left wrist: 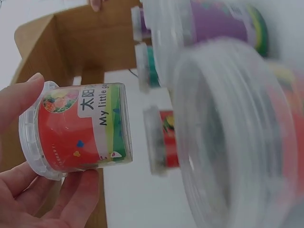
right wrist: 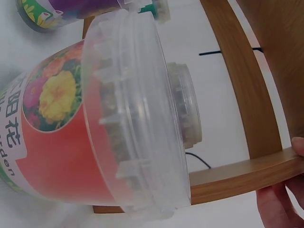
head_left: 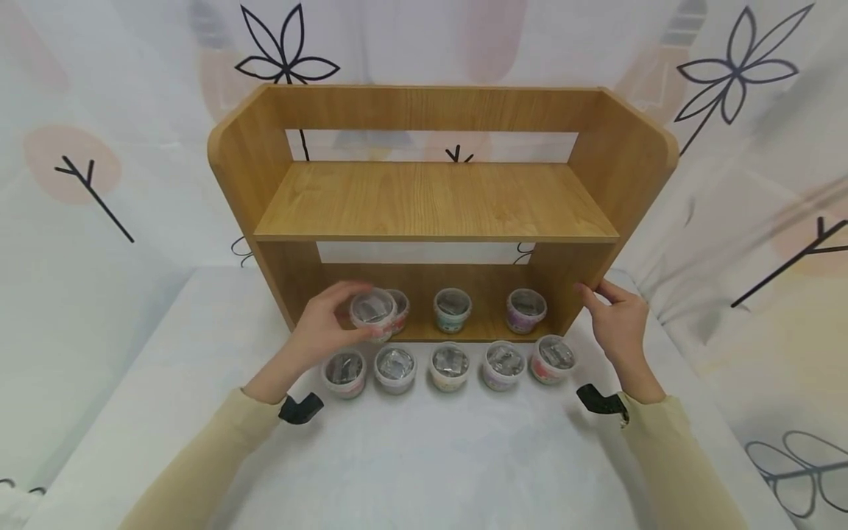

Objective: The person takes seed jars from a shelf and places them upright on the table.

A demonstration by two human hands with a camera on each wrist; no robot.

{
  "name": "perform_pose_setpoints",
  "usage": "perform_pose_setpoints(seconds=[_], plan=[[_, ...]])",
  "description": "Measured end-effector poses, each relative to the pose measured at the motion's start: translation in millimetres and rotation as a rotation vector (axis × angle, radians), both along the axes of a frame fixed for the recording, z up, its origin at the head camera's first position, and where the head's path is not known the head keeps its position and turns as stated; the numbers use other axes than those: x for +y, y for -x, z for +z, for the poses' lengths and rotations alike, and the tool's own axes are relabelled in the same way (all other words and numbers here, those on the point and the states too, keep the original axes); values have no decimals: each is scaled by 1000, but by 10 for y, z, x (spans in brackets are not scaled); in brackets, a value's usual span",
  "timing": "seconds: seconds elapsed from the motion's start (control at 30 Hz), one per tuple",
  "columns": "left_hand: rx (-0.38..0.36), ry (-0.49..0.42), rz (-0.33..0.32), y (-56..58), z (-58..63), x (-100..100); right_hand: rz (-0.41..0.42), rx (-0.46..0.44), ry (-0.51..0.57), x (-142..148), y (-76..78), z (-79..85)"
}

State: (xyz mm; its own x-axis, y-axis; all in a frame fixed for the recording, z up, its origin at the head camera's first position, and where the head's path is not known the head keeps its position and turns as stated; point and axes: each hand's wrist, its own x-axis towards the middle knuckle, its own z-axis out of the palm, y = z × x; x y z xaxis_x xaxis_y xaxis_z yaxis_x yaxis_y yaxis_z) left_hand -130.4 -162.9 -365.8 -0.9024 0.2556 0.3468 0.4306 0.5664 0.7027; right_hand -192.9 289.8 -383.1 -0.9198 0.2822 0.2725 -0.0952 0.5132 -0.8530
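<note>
Five lidded tubs make up the nearest row, on the white table just in front of the wooden unit: a pale red tub ends it on the left, a bright red tub on the right, and three more stand between. Just beyond the row's left end, the left hand grips the red-labelled tub, thumb and fingers on opposite sides of its rim, upright at the front of the lower shelf. The right hand pinches the front edge of the right side panel.

The step in hand appears to be moving one tub at the shelf's edge while the other hand braces the unit; whether it is going in or coming out cannot be told. The next move calls for keeping the tub level, and for loosening the fingers only once its base is supported.

Two obstacles crowd the space: the near row, whose lids the left hand must clear, and a second red tub on the lower shelf, behind the held one. Farther right on that shelf come a teal tub and a purple tub; the upper shelf spans above, against a leaf-patterned cloth.
</note>
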Motion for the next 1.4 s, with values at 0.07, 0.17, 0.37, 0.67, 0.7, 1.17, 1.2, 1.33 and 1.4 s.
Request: perform_pose_setpoints(seconds=[0.07, 0.17, 0.37, 0.67, 0.7, 1.17, 1.2, 1.33, 1.4], plan=[[-3, -2, -12, -31, 16, 55, 0, 6, 2, -2, -2, -8], [-20, -16, -34, -81, 34, 143, 1, 17, 2, -4, -3, -18], [-65, -73, -114, -143, 16, 330, 4, 40, -5, 2, 3, -30], [-84, -67, -204, -212, -65, 666, -1, 43, -14, 12, 16, -41], [-82, -68, -216, -218, -73, 710, -1, 43, -14, 14, 16, -40], [-131, -43, -331, -298, -165, 1271, -6, 10, -21, 12, 8, 4], [-130, -33, -335, -305, -167, 1306, -5, 13, -22, 14, 10, 2], [-100, 0, -356, -329, -188, 1436, 4, 21, -27, 21, 11, -2], [-66, 24, -368, -339, -206, 1495, 7, 23, -30, 21, 13, -4]])
